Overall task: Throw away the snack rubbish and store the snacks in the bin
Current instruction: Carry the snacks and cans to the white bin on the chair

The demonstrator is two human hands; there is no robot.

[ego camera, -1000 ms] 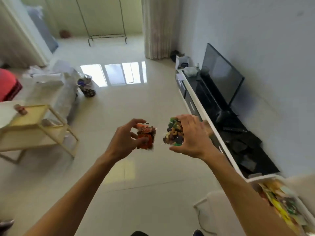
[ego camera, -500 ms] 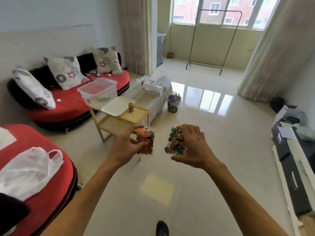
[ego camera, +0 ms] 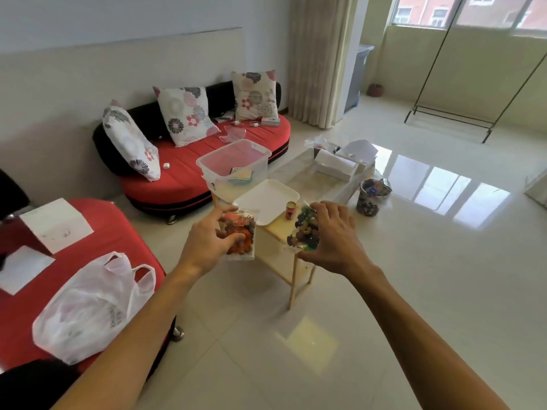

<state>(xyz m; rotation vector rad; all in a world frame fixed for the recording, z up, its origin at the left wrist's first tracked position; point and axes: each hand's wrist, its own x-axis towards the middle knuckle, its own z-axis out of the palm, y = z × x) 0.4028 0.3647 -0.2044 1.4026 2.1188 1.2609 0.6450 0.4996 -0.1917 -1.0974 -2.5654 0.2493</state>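
1. While both arms reach out above the tiled floor, the left hand [ego camera: 207, 244] grips an orange snack packet [ego camera: 241, 235], its fingers curled round the packet's edge.
2. The right hand [ego camera: 331, 238] grips a clear packet of dark mixed snacks [ego camera: 306, 229], fingers curled over its top.
3. Both packets hang in the air, apart, in front of the wooden bench [ego camera: 273, 232].
4. On that bench stand an open clear plastic bin [ego camera: 204, 165], a white lid [ego camera: 266, 199] and a small can [ego camera: 291, 210].
5. A patterned rubbish basket [ego camera: 365, 205] stands on the floor beyond.

The orange bag [ego camera: 240, 235], clear-fronted, is gripped upright in the left hand [ego camera: 207, 247]; the mixed bag [ego camera: 305, 230], full of dark and green pieces, in the right hand [ego camera: 334, 241]. They are near, not touching. Beyond, the clear bin [ego camera: 260, 167] stands open, packets inside.
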